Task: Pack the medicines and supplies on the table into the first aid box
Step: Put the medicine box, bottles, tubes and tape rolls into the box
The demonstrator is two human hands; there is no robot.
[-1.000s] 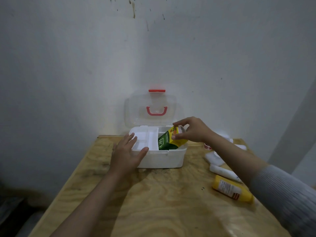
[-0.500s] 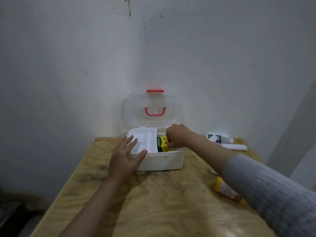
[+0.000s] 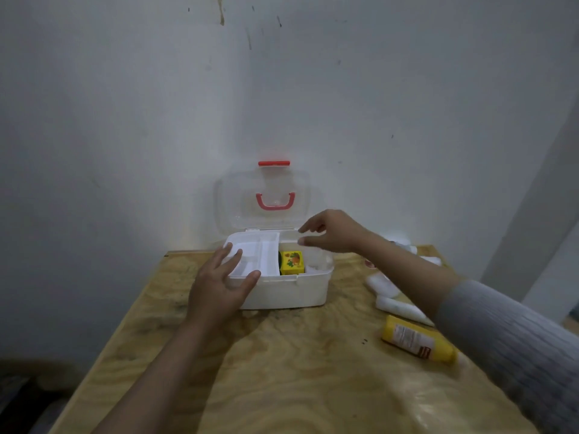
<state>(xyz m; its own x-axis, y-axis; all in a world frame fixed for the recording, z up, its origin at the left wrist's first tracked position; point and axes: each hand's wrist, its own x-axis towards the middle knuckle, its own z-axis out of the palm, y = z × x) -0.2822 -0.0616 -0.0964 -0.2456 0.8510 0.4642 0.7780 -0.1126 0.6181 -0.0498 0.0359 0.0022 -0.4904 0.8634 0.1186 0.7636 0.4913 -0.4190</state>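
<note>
The white first aid box (image 3: 291, 294) stands at the back of the wooden table, its clear lid (image 3: 263, 202) raised against the wall. A yellow and green medicine carton (image 3: 292, 262) stands inside, right of the white inner tray (image 3: 255, 253). My left hand (image 3: 219, 285) rests flat on the box's front left corner, fingers spread. Above the box's right side hovers my right hand (image 3: 332, 231), empty, fingers apart. A yellow bottle (image 3: 418, 339) lies on the table to the right, with white tubes (image 3: 398, 306) behind it.
The wooden table (image 3: 297, 380) meets a white wall at the back. More white supplies (image 3: 407, 245) lie at the back right, partly hidden by my right forearm. The table's left edge drops to a dark floor.
My right hand pushed the yellow and green carton down into the box, let go of it, and lifted up and to the right. My left hand stayed on the box.
</note>
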